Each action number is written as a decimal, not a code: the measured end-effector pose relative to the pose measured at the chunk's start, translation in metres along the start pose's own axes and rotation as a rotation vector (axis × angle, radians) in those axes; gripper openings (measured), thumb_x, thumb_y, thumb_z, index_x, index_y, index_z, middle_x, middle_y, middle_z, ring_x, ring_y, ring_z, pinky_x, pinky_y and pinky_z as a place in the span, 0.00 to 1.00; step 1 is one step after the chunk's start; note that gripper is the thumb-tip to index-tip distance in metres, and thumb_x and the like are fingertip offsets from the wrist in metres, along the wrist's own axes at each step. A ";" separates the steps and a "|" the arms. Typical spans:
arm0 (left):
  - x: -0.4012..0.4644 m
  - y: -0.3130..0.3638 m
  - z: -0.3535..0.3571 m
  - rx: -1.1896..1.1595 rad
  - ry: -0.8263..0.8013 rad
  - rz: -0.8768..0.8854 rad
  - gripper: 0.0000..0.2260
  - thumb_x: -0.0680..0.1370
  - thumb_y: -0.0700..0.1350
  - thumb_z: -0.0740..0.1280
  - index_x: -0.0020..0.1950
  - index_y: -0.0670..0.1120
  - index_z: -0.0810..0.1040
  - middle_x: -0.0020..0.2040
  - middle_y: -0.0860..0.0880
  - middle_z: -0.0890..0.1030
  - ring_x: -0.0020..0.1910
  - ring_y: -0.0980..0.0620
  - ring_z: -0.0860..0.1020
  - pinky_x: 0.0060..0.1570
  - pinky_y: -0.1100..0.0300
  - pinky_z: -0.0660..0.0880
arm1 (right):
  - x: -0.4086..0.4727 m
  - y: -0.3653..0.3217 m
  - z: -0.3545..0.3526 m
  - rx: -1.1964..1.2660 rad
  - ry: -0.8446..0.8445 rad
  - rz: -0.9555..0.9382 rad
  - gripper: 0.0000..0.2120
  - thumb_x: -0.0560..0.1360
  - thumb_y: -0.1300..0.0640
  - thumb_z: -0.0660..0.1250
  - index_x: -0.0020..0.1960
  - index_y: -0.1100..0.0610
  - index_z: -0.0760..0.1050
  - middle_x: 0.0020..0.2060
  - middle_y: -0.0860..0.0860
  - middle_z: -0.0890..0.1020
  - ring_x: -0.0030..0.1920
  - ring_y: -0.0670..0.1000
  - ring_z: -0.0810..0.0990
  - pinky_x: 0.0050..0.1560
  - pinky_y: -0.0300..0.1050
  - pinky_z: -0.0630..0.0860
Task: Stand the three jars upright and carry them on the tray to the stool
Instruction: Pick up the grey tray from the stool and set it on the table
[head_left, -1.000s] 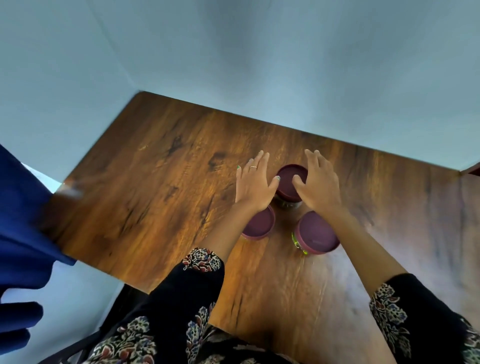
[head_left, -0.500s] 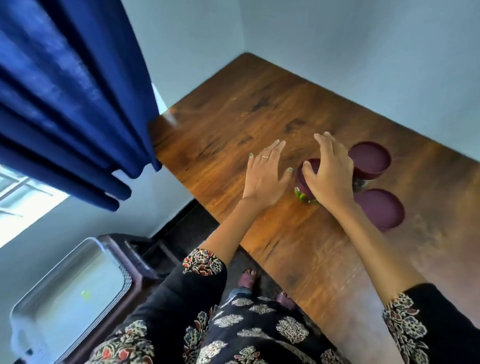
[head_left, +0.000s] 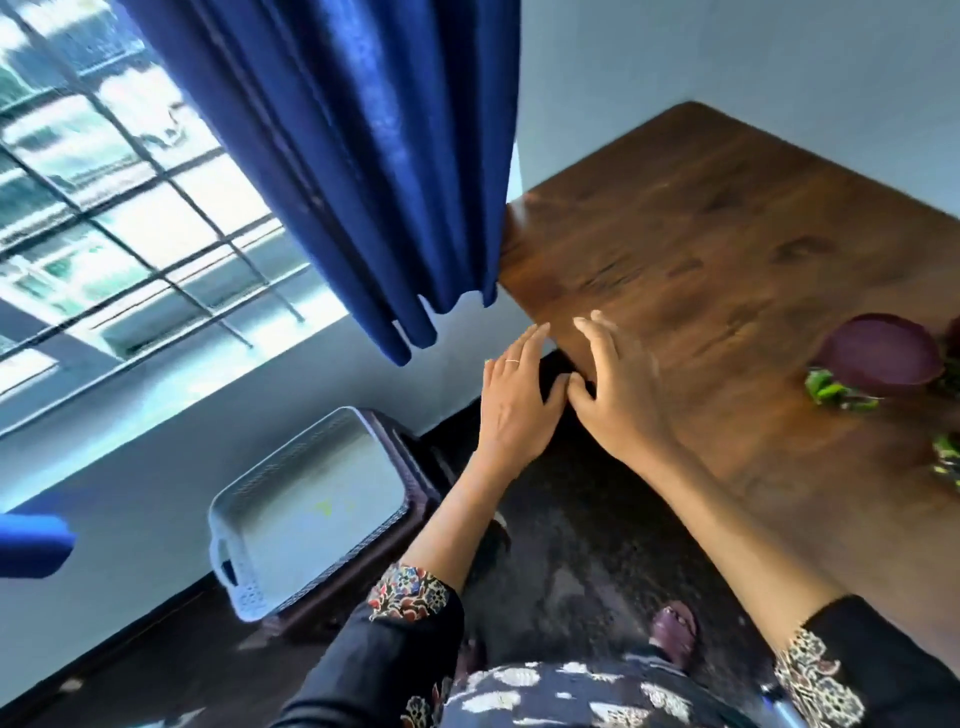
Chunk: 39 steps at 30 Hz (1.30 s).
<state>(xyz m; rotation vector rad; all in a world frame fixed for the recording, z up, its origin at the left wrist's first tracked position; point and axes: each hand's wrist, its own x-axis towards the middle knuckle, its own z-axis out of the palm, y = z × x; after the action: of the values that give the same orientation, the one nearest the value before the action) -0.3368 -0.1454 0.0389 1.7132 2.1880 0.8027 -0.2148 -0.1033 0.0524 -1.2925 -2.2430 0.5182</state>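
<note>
The jars sit at the right edge of the frame on the wooden table (head_left: 727, 218). One jar (head_left: 878, 358) shows its purple lid and a green label below it and looks upright; bits of two others are cut off by the frame edge, so their pose cannot be told. What the jars hold cannot be seen.

Both hands hang in the middle of the frame, well apart from the jars. The left hand (head_left: 514, 400) is off the table's near corner, the right hand (head_left: 618, 384) over that corner. Both are flat and empty, fingers stretched out and only loosely spread, thumbs nearly meeting.

The white tray (head_left: 249, 597) lies in the lower left on a dark stool (head_left: 415, 467), and nothing is in it but a small yellow-green mark on its floor.

The likely trouble is in the carry: tall, narrow jars on a smooth tray floor could slide or tip if the tray is tilted or lifted by one handle. The blue curtain (head_left: 363, 156) hangs close to the table corner and could snag a loaded tray on its way past.
</note>
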 end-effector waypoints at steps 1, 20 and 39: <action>-0.008 -0.024 -0.011 0.012 0.002 -0.022 0.26 0.78 0.49 0.62 0.75 0.47 0.62 0.75 0.48 0.67 0.74 0.47 0.65 0.73 0.47 0.57 | -0.002 -0.019 0.019 0.003 -0.020 -0.011 0.27 0.72 0.60 0.66 0.70 0.59 0.66 0.70 0.59 0.69 0.69 0.59 0.69 0.63 0.60 0.68; -0.155 -0.387 -0.121 0.143 0.084 -0.750 0.29 0.75 0.44 0.68 0.73 0.38 0.64 0.73 0.38 0.69 0.72 0.38 0.67 0.69 0.43 0.62 | -0.036 -0.187 0.288 -0.097 -0.614 0.057 0.30 0.75 0.59 0.60 0.74 0.57 0.56 0.76 0.55 0.58 0.74 0.55 0.59 0.72 0.51 0.55; -0.208 -0.498 -0.081 -0.141 0.209 -1.430 0.16 0.80 0.37 0.54 0.63 0.43 0.75 0.61 0.35 0.77 0.59 0.34 0.75 0.55 0.46 0.69 | -0.020 -0.152 0.390 -0.103 -0.641 0.490 0.13 0.74 0.72 0.53 0.54 0.59 0.65 0.52 0.60 0.80 0.51 0.62 0.78 0.41 0.48 0.66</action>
<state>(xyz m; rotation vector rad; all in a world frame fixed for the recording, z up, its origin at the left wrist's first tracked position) -0.7251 -0.4427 -0.2019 -0.2346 2.5729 0.6278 -0.5400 -0.2238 -0.1827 -1.9609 -2.4468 1.1415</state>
